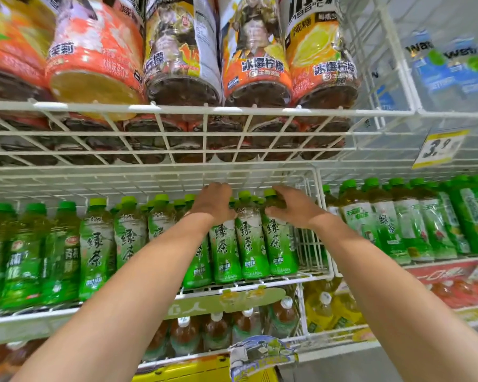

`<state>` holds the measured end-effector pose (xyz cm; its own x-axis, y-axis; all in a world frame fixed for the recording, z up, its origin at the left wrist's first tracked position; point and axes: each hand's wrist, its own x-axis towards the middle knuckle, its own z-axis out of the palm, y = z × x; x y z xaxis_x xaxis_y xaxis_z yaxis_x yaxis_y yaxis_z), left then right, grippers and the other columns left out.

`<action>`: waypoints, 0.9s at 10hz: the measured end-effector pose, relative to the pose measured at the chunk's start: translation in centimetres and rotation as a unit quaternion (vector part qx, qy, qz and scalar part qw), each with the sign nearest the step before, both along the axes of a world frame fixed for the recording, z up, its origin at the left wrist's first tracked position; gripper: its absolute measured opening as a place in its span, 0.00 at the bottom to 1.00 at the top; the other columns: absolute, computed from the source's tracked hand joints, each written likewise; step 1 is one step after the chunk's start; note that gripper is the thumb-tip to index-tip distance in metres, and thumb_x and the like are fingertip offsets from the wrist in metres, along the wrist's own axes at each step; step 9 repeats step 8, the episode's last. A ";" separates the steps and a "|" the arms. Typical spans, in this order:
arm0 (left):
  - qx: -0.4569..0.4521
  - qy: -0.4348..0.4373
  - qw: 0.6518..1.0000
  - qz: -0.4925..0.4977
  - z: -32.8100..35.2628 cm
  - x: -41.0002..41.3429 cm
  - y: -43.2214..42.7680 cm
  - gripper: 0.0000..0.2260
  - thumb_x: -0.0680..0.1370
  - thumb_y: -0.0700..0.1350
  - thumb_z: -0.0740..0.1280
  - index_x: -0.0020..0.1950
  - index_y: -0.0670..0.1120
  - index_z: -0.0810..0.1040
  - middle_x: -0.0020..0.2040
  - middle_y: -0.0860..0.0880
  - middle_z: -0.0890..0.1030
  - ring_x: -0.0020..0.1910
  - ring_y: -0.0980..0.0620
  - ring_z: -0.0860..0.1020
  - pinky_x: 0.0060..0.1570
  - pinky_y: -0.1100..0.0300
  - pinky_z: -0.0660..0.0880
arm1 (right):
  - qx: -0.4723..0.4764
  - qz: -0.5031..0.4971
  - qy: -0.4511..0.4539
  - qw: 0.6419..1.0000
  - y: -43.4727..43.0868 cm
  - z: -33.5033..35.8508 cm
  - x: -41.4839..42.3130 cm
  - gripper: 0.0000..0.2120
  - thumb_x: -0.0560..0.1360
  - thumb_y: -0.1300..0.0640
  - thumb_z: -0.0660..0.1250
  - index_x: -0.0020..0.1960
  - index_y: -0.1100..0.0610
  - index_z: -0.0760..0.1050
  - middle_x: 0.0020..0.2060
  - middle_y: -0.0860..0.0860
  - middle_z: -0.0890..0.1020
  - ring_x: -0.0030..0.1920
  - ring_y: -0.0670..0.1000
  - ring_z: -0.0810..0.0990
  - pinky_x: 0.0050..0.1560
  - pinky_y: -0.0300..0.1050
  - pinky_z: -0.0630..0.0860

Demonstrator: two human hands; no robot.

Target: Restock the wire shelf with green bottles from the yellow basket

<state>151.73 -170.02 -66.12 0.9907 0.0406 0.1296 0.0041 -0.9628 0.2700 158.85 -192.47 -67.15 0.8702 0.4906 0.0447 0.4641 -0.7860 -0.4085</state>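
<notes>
Both my arms reach up to the middle tier of the white wire shelf (pixel 260 281), which holds a row of green tea bottles with green caps. My left hand (pixel 214 202) rests over the necks of the bottles left of centre, its fingers curled on one green bottle (pixel 224 249). My right hand (pixel 290 206) is wrapped round the shoulder of the rightmost green bottle (pixel 280 244) in that section. That bottle stands upright at the shelf's front edge. The yellow basket (pixel 193 372) shows only as a strip at the bottom edge.
Large orange and lemon tea bottles (pixel 182 51) fill the wire tier overhead, close above my hands. More green bottles (pixel 414 224) stand in the section to the right, beyond a wire divider (pixel 312 238). Brown tea bottles (pixel 215 332) sit on the tier below. A yellow price tag (pixel 439 147) hangs right.
</notes>
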 end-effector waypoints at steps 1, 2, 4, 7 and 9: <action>-0.019 -0.002 1.000 0.008 -0.1 0.0 0.0 0.18 0.74 0.49 0.76 0.49 0.46 0.67 0.49 0.47 0.71 0.50 0.45 0.72 0.47 0.55 0.69 | 0.008 0.003 -0.004 1.000 -0.1 -0.1 -0.1 0.35 0.77 0.44 0.72 0.77 0.58 0.64 0.68 0.55 0.77 0.66 0.56 0.76 0.69 0.53 0.73; -0.038 -0.006 0.999 0.017 -0.2 -0.2 0.0 0.17 0.74 0.49 0.76 0.48 0.45 0.68 0.48 0.46 0.71 0.53 0.43 0.75 0.47 0.54 0.69 | 0.000 0.003 -0.011 1.000 0.0 -0.2 0.0 0.36 0.77 0.43 0.71 0.78 0.57 0.63 0.69 0.56 0.76 0.67 0.57 0.76 0.69 0.53 0.72; -0.031 -0.013 0.999 0.005 -1.1 -0.9 0.3 0.26 0.78 0.52 0.72 0.71 0.41 0.72 0.68 0.40 0.75 0.68 0.39 0.72 0.67 0.47 0.72 | -0.023 -0.008 -0.019 1.000 0.5 -0.2 -0.3 0.32 0.78 0.45 0.70 0.77 0.57 0.64 0.67 0.57 0.76 0.65 0.58 0.76 0.66 0.53 0.73; 0.038 -0.008 0.999 -0.014 0.9 -6.1 5.4 0.28 0.83 0.57 0.61 0.80 0.48 0.62 0.79 0.45 0.64 0.79 0.43 0.60 0.75 0.46 0.60 | -0.130 -0.049 -0.093 0.986 2.5 1.3 -3.2 0.30 0.82 0.45 0.62 0.79 0.56 0.60 0.79 0.56 0.60 0.73 0.61 0.69 0.72 0.57 0.69; 0.072 -0.001 0.997 0.016 2.4 -8.9 8.1 0.28 0.83 0.60 0.59 0.80 0.47 0.62 0.79 0.43 0.63 0.78 0.42 0.60 0.76 0.46 0.60 | -0.125 -0.058 -0.122 0.983 4.3 2.0 -4.8 0.30 0.83 0.42 0.58 0.79 0.55 0.59 0.80 0.55 0.59 0.76 0.60 0.65 0.72 0.58 0.68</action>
